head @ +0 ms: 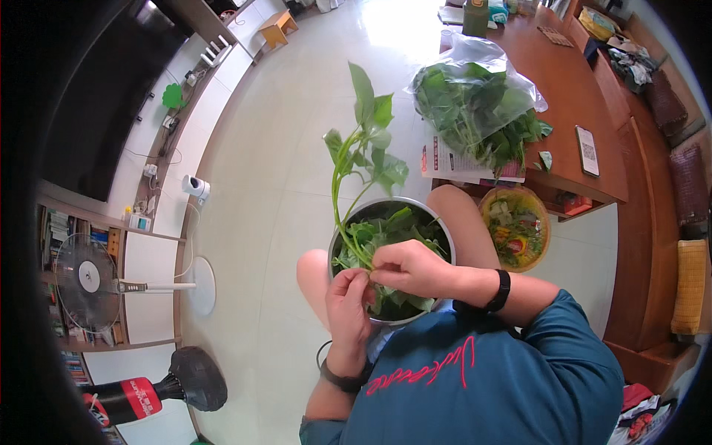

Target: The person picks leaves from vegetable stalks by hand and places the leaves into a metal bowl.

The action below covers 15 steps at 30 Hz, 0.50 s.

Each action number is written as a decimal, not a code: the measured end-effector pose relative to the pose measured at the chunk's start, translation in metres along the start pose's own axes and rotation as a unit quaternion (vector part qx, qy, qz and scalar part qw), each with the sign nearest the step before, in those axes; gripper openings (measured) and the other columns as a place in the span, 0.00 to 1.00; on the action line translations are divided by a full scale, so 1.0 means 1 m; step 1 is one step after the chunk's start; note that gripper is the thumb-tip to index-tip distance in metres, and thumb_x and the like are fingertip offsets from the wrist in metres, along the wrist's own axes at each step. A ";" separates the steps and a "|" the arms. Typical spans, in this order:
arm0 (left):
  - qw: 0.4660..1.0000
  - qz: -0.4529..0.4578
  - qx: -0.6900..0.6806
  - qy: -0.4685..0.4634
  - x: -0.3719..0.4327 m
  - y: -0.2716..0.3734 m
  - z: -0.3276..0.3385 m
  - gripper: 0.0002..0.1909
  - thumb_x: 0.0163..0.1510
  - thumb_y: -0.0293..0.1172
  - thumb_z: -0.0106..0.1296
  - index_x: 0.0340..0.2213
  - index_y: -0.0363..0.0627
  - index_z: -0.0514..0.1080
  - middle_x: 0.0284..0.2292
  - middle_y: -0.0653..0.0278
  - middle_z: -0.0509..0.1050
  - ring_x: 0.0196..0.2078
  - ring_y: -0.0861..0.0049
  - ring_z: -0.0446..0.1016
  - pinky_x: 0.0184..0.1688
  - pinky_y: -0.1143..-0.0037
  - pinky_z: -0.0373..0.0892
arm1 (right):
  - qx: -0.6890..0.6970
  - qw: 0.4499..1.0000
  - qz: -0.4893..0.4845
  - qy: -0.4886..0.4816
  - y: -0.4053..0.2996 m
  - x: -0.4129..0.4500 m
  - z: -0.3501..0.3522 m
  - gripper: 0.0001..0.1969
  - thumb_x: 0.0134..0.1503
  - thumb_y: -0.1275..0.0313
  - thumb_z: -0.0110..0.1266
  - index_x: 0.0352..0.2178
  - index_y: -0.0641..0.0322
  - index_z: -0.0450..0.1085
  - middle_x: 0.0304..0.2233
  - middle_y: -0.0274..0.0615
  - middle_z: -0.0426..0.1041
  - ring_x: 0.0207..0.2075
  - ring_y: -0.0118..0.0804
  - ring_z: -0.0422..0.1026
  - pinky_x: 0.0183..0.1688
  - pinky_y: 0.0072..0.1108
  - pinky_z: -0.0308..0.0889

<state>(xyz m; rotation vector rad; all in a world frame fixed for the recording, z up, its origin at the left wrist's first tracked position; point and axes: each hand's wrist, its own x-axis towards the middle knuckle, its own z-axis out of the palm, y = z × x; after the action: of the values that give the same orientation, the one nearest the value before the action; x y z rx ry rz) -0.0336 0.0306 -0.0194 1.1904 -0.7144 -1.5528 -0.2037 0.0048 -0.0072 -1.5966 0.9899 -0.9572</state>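
Note:
A bunch of long green leafy stems (337, 192) rises over a round metal pot (449, 239), its leaves spreading above the rim. At the cut lower ends, my left hand (347, 297) pinches between thumb and fingers. My right hand (411, 270) grips the same stems just beside it, and the two hands' fingertips almost touch. Inside the pot, which rests between my legs, lie many loose green leaves (397, 225). My hands hide part of them and the stem ends.
On a wooden table (562, 72) are greens in a clear plastic bag (489, 50), printed paper (453, 161) and a phone (587, 150). A basket lined with plastic (546, 222) holds scraps on the floor. At left stand a fan (203, 283) and a punching bag (133, 397).

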 end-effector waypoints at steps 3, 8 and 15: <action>1.000 0.001 -0.016 0.006 0.001 0.000 0.002 0.03 0.57 0.25 0.49 0.33 0.39 0.71 0.23 0.70 0.70 0.21 0.88 0.64 0.23 0.85 0.61 | 0.008 1.000 0.004 0.007 -0.004 0.001 -0.002 0.08 0.51 0.72 0.55 0.25 0.68 0.67 0.18 0.50 0.67 0.19 0.41 0.65 0.24 0.27 0.62; 0.999 0.000 -0.034 0.001 0.000 0.003 0.005 0.03 0.58 0.25 0.48 0.34 0.40 0.70 0.23 0.70 0.70 0.21 0.87 0.65 0.23 0.85 0.62 | -0.010 1.000 0.016 -0.001 -0.005 0.001 -0.003 0.09 0.51 0.72 0.56 0.24 0.68 0.66 0.18 0.50 0.66 0.18 0.40 0.63 0.23 0.28 0.61; 0.997 0.052 -0.059 0.002 0.008 0.012 -0.007 0.04 0.60 0.26 0.43 0.35 0.43 0.68 0.30 0.67 0.71 0.27 0.86 0.67 0.29 0.84 0.63 | -0.003 1.000 0.019 -0.010 -0.002 0.000 -0.002 0.10 0.51 0.71 0.57 0.24 0.68 0.66 0.17 0.49 0.67 0.18 0.39 0.63 0.23 0.28 0.61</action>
<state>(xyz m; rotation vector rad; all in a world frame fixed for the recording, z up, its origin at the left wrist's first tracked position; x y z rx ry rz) -0.0223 0.0196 -0.0137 1.0533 -0.6627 -1.4858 -0.2052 0.0046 -0.0049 -1.5837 1.0084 -0.9113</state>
